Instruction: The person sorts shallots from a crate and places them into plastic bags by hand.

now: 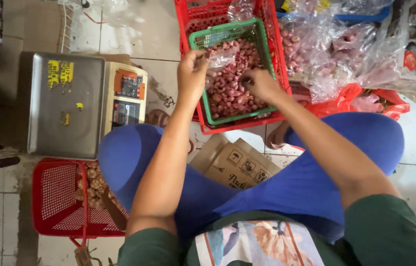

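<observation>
Two hands: both of mine work over a green basket [203, 106] of shallots [230, 81], far centre, so nothing spills onto the tiles.
Left hand [192, 69]: fingers pinched narrow on the mouth of a clear plastic bag [220, 58], holding it open above the pile.
Right hand [261, 84]: curled down among the shallots at the basket's right side; whether it grips any I cannot tell.
Green basket: nested inside a red crate [193, 19], which lifts it off the floor.
Scale [77, 103]: steel platform and keypad, left, within arm's reach of the basket.
Near left: red basket [55, 197] holding pale bulbs, beside my knee.
Far right: filled clear bags [326, 49] piled together.
Between my knees: flattened cardboard [240, 165].
</observation>
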